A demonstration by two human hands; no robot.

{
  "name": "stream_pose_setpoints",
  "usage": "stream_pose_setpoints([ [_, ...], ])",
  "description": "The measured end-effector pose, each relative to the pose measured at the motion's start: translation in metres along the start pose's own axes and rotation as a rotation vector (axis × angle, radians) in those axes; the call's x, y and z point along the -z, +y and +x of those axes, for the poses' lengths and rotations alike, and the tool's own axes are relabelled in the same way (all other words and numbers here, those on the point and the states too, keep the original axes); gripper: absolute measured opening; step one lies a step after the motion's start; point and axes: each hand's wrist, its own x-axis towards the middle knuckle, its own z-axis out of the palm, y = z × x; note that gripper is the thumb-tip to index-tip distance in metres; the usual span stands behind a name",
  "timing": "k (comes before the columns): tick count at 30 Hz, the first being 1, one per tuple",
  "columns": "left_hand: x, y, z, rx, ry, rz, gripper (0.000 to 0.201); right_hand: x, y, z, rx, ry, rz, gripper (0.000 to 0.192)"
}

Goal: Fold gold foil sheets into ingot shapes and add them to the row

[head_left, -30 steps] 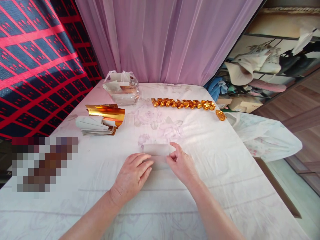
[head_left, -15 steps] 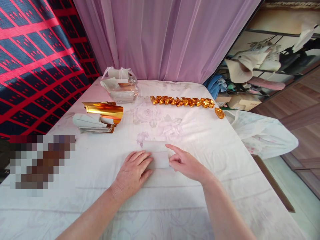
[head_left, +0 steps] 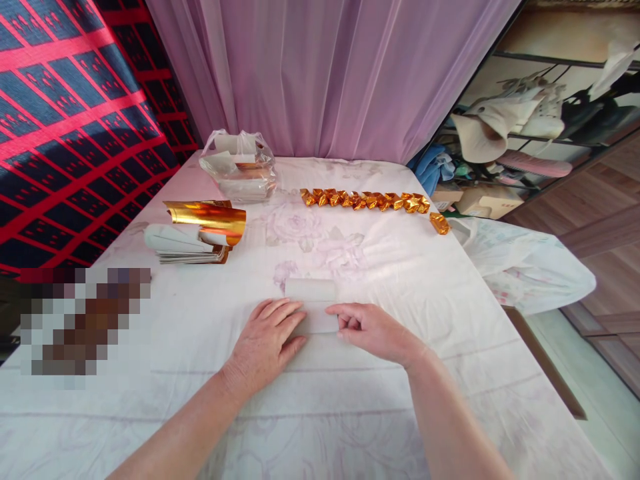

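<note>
My left hand (head_left: 265, 340) lies flat, pressing the white paper sheet (head_left: 311, 303) onto the tablecloth (head_left: 400, 280); my right hand (head_left: 373, 330) pinches its near edge. Beyond lie a stack of gold foil sheets (head_left: 200, 233), a clear plastic bag (head_left: 239, 167) holding paper, and a row of folded gold pieces (head_left: 365, 200), one lone piece (head_left: 440, 223) apart.

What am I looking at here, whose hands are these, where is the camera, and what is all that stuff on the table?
These are a person's own bare hands, filmed by a camera worn on their head, looking down. The left hand lies flat on a small folded white paper sheet; the right hand presses its near edge. They work on a table under a white flowered cloth. Farther off lie a stack of gold foil sheets, a row of folded gold foil pieces and a clear plastic bag.
</note>
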Motion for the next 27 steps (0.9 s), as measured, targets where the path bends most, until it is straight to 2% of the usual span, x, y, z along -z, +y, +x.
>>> stream_pose_setpoints([
  [8,-0.0011,-0.0011,0.0005,0.002,0.014,0.006,0.031,-0.001,-0.0036,0.0002,0.016,0.034,-0.102,0.046],
  [18,-0.0021,-0.0038,0.0013,-0.016,0.023,0.016,0.027,-0.003,-0.0069,0.0032,0.08,0.093,-0.267,0.028],
  [22,-0.003,-0.0047,0.0002,-0.012,0.036,-0.008,0.032,-0.0015,-0.0061,0.0051,0.117,0.118,-0.307,0.022],
  [27,-0.0024,-0.0047,0.0004,0.004,0.031,-0.017,0.033,-0.0018,-0.0049,0.0073,0.066,0.159,-0.345,0.022],
])
